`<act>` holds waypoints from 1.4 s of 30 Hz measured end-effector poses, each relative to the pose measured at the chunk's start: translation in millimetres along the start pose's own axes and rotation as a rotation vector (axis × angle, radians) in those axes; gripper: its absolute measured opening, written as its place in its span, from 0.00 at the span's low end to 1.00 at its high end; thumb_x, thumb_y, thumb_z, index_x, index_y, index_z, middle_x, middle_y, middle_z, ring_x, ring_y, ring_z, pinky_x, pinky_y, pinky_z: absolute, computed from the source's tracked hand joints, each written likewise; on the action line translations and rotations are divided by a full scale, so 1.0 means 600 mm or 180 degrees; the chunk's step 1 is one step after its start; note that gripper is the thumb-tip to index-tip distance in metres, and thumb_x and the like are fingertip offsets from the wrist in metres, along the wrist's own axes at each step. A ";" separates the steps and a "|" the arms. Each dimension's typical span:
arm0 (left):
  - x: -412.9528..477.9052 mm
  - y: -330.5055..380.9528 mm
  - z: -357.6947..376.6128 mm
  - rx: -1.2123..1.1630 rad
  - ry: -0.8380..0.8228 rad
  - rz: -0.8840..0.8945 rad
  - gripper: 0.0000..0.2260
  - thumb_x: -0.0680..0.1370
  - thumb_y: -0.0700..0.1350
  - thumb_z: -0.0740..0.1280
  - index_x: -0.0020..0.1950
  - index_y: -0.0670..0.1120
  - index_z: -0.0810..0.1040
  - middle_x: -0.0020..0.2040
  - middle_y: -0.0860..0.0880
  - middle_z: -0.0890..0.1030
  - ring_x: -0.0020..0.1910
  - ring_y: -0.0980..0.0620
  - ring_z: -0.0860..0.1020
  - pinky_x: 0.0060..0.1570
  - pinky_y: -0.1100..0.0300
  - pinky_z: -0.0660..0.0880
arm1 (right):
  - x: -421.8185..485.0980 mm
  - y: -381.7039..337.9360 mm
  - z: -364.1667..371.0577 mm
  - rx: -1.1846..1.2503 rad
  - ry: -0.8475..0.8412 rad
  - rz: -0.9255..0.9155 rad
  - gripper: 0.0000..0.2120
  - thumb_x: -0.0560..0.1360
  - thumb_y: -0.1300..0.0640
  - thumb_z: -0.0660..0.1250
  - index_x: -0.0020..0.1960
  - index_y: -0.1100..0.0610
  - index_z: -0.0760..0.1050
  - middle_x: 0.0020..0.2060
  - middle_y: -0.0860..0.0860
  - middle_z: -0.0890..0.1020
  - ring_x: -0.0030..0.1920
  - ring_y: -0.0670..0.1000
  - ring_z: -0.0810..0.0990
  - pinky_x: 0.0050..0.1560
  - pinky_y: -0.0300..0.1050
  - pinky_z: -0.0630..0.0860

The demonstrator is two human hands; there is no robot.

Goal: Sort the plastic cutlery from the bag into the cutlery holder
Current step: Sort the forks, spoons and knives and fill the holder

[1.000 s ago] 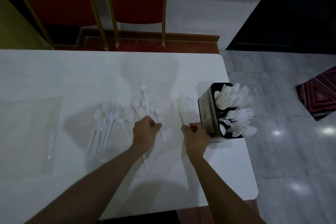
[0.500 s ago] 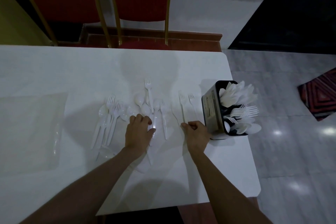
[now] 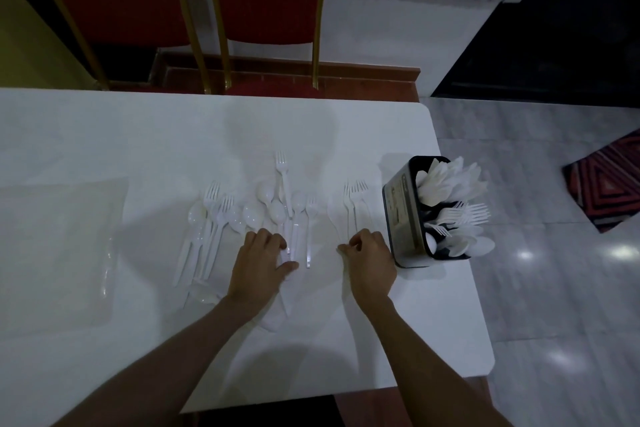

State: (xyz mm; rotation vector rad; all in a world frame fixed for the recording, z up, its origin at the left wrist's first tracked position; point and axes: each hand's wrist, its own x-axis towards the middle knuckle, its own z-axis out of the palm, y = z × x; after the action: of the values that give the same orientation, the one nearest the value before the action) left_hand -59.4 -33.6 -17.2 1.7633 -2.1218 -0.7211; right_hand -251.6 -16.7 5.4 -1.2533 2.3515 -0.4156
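White bench [image 3: 104, 135] w/ clear bag [image 3: 52, 253] flat at far left; black holder [image 3: 398, 204] near rt edge, part-filled. Loose forks & spoons [image 3: 263, 215] between them. My left hand [image 3: 259, 263] curled on spoon handles, right hand [image 3: 370, 260] pinching fork stems beside holder.

Clear bag [image 3: 59, 250] cut off left, spoon handles hidden under left hand [image 3: 258, 265]

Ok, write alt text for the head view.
Two bare hands, left hand and right hand, rest on loose white plastic cutlery spread across a white table. A black cutlery holder, already part filled, stands at the right.
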 end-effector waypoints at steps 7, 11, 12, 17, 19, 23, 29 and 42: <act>-0.025 -0.021 -0.013 -0.0129 -0.0196 -0.0022 0.14 0.74 0.49 0.71 0.54 0.43 0.76 0.55 0.48 0.72 0.53 0.50 0.69 0.51 0.63 0.67 | 0.002 0.002 0.004 -0.0202 -0.0394 0.0049 0.07 0.76 0.53 0.68 0.48 0.57 0.76 0.45 0.50 0.77 0.44 0.50 0.77 0.43 0.45 0.76; -0.025 -0.026 -0.027 -0.0607 0.0042 -0.0345 0.10 0.73 0.44 0.72 0.50 0.44 0.76 0.52 0.50 0.71 0.44 0.52 0.73 0.46 0.60 0.73 | 0.012 -0.006 0.000 -0.0008 -0.0537 0.0032 0.06 0.76 0.55 0.67 0.46 0.58 0.75 0.42 0.51 0.78 0.40 0.49 0.77 0.39 0.42 0.74; -0.023 -0.023 -0.031 -0.0696 0.0086 -0.0504 0.10 0.72 0.43 0.73 0.50 0.44 0.76 0.51 0.51 0.70 0.42 0.52 0.74 0.46 0.59 0.74 | 0.015 -0.010 -0.001 0.0145 -0.0521 0.0064 0.06 0.77 0.56 0.67 0.45 0.58 0.74 0.41 0.51 0.78 0.40 0.49 0.77 0.39 0.42 0.73; -0.014 -0.028 -0.037 -0.1032 0.0428 -0.1049 0.10 0.70 0.37 0.74 0.46 0.42 0.76 0.43 0.48 0.74 0.38 0.52 0.76 0.38 0.71 0.67 | 0.028 -0.045 -0.002 0.1019 -0.0345 0.0219 0.06 0.76 0.60 0.67 0.51 0.59 0.71 0.40 0.53 0.79 0.40 0.54 0.80 0.41 0.49 0.81; -0.014 -0.042 -0.041 -0.1212 0.0642 -0.1163 0.09 0.69 0.35 0.74 0.44 0.42 0.76 0.41 0.48 0.77 0.38 0.52 0.78 0.35 0.74 0.67 | 0.032 -0.069 0.000 0.1342 -0.0381 0.0245 0.09 0.76 0.62 0.67 0.54 0.59 0.70 0.41 0.53 0.80 0.39 0.55 0.82 0.36 0.42 0.80; -0.016 -0.058 -0.055 -0.1590 0.0694 -0.1248 0.09 0.69 0.38 0.76 0.43 0.42 0.77 0.37 0.50 0.80 0.36 0.58 0.77 0.36 0.75 0.70 | 0.043 -0.100 0.012 0.1527 -0.0424 0.0249 0.07 0.77 0.61 0.66 0.52 0.63 0.74 0.39 0.52 0.80 0.33 0.46 0.80 0.30 0.29 0.76; -0.046 -0.092 -0.089 -0.1195 0.0464 -0.0927 0.06 0.74 0.44 0.72 0.43 0.46 0.75 0.38 0.50 0.79 0.38 0.53 0.76 0.38 0.66 0.70 | 0.033 -0.115 0.038 0.1502 -0.0568 0.0232 0.13 0.78 0.56 0.65 0.47 0.69 0.76 0.37 0.56 0.79 0.29 0.41 0.80 0.30 0.33 0.73; -0.141 -0.058 -0.068 -0.0786 0.0073 -0.2592 0.19 0.70 0.63 0.69 0.35 0.47 0.78 0.31 0.53 0.79 0.33 0.54 0.76 0.39 0.60 0.70 | -0.015 -0.111 0.054 0.1501 -0.0995 0.0192 0.09 0.76 0.60 0.69 0.42 0.67 0.75 0.36 0.57 0.77 0.27 0.42 0.81 0.42 0.46 0.84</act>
State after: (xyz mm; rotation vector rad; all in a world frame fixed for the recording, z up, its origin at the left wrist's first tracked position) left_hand 8.4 36.3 5.9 2.4438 -1.1649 -1.0741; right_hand -183.6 -47.0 10.2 -0.9424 1.8790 -0.6560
